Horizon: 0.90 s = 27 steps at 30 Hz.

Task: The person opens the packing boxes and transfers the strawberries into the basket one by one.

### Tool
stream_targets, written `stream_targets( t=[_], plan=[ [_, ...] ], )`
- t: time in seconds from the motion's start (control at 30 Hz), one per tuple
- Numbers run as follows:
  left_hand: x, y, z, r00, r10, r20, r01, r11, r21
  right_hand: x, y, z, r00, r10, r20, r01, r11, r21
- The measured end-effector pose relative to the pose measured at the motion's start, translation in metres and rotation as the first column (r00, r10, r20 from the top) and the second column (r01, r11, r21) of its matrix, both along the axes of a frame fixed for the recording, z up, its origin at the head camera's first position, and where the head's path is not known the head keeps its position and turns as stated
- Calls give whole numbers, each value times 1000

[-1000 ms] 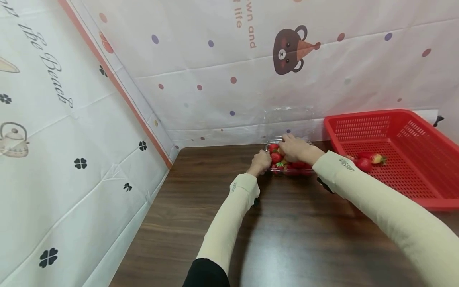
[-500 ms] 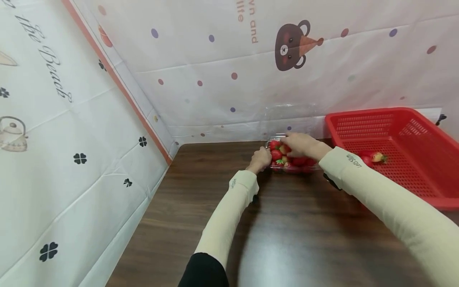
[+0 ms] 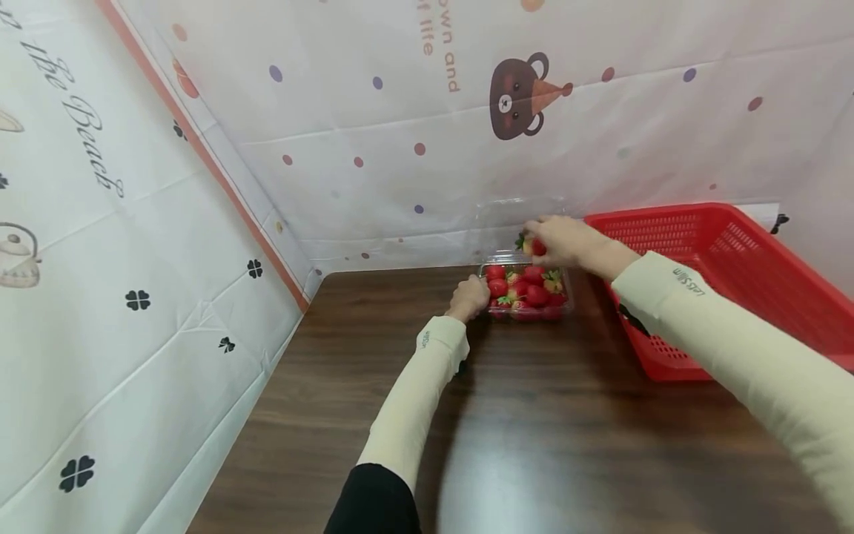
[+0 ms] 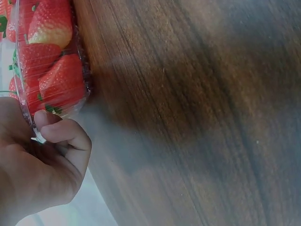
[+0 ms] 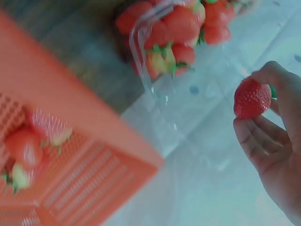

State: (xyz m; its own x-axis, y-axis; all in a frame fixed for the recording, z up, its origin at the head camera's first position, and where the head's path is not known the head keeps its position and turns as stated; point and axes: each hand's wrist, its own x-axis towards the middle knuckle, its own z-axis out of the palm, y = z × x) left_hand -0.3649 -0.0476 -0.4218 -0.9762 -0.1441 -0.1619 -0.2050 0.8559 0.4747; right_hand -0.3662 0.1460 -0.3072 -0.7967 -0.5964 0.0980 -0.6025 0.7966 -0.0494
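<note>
R hand has lifted above box, berry pinched btwn thumb & fingers; L hand, fingers curled, grips box's left rim. Basket at right.

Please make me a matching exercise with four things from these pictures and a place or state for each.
Things:
1. Left hand
2. Red basket
3. Right hand
4. Clear box

Places and states:
A. See-through and packed with many strawberries
B. Pinches a single strawberry
C. Slotted, with a few loose strawberries inside
D. Grips the box's edge

Right pairs: 1-D, 2-C, 3-B, 4-A
</note>
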Motion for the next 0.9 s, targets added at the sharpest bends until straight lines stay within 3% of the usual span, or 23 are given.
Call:
stream_targets(
  t=[0.13, 0.3, 0.47, 0.53, 0.7, 0.77, 0.9],
  plan=[
    [-6, -6, 3, 1000, -2, 2, 2, 1000, -3, -1, 14, 21, 999, -16, -47, 16, 1000, -10],
    [-13, -15, 2, 1000, 4, 4, -4, 1000, -23, -2, 36, 45, 991, -108, -74, 108, 994, 0],
    [-16, -26, 5, 1000, -8, 5, 8, 999, 39, -3, 66, 61, 980, -187, -74, 188, 982, 5],
    [-15, -30, 7, 1000, -19, 2, 19, 998, 53, -4, 79, 64, 975, -217, -55, 217, 976, -2],
    [-12, -32, 11, 998, -32, -50, 31, 999, -36, -5, 112, 63, 953, -302, 4, 302, 953, -19],
    [-10, -31, 12, 997, -31, -66, 26, 997, -71, -5, 125, 60, 949, -316, 10, 317, 948, -20],
    [-10, -29, 14, 998, -31, -61, 27, 998, -61, -4, 147, 52, 945, -328, 8, 328, 945, -22]
  ],
)
